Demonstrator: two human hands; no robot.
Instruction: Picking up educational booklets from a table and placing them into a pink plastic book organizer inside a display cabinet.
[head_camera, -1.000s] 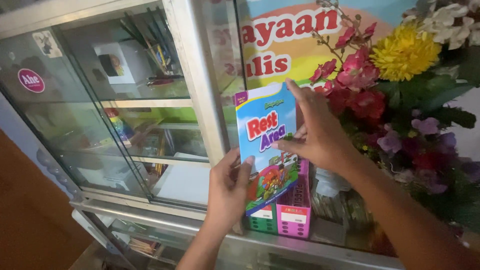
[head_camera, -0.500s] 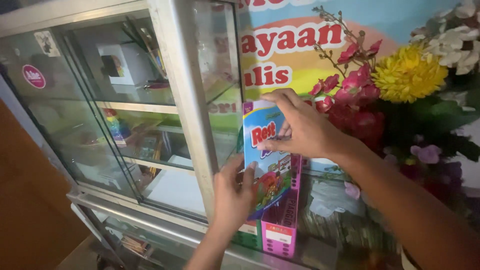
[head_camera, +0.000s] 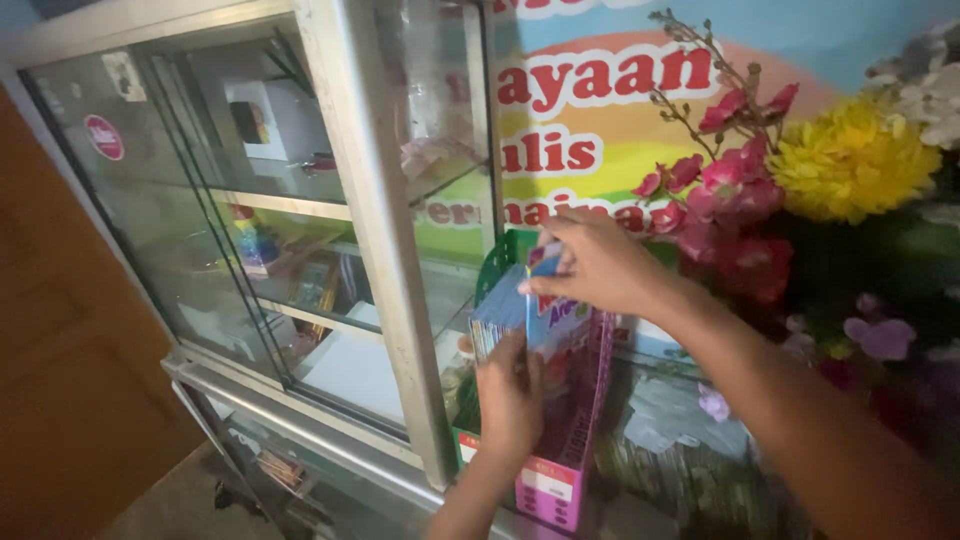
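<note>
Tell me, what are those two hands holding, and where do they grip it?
A colourful booklet: right hand on its top edge, left hand at its lower part.

Wall sign: I note a rainbow-coloured banner (head_camera: 600, 130) with red lettering, behind and above my right hand (head_camera: 600, 265).
Holder label: white rectangle (head_camera: 548, 484) on the pink file holder (head_camera: 585, 400), below my left hand (head_camera: 510, 395).
Round sticker: red oval (head_camera: 104, 137) on the cabinet glass, far left of both hands.

Shop: glass display cabinet (head_camera: 300, 250), stationery
</note>
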